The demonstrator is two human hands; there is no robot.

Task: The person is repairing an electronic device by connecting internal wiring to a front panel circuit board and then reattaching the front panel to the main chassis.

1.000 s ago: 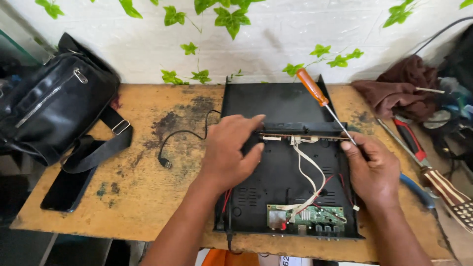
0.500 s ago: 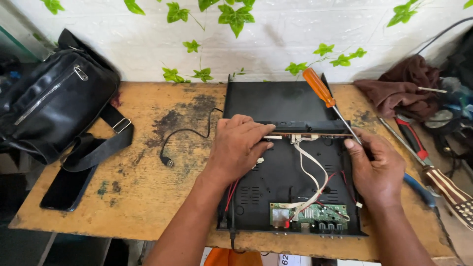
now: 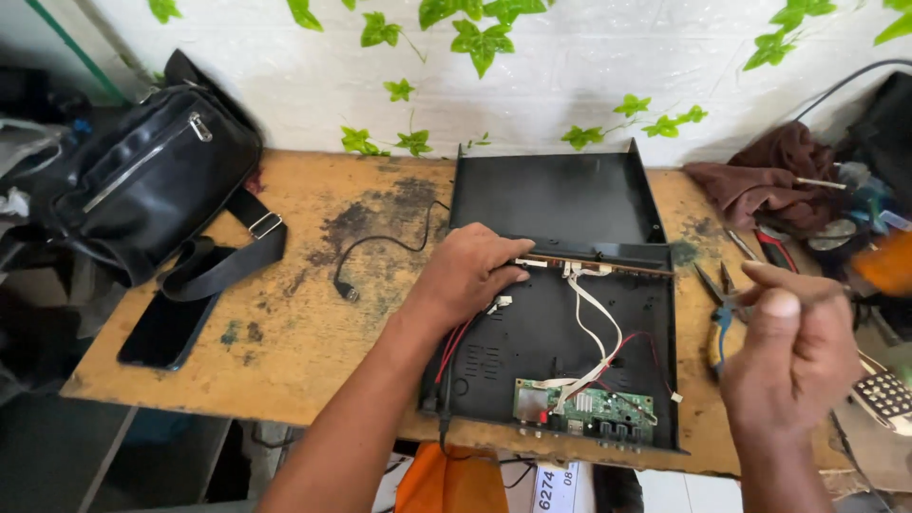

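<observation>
An open black metal device case [image 3: 560, 199] lies on the worn wooden table [image 3: 313, 342]. My left hand [image 3: 465, 275] rests inside it, fingertips on a narrow strip board [image 3: 608, 261] across the middle. White and red wires [image 3: 597, 328] run from that strip down to a green circuit board [image 3: 589, 408] at the case's front edge. My right hand [image 3: 793, 356] is raised off the case to the right, fingers pinched on the shaft of an orange-handled screwdriver [image 3: 883, 266], which is blurred.
A black bag [image 3: 142, 180] and a dark phone [image 3: 171, 328] lie at the left. A black cable [image 3: 380, 247] lies beside the case. Pliers [image 3: 717, 313], red-handled cutters [image 3: 774, 247], a brown cloth [image 3: 769, 176] and a keypad device [image 3: 888, 394] crowd the right.
My right hand has lifted away from the strip board and swung right with the screwdriver. My left hand has stayed on the strip. The camera has moved closer.
</observation>
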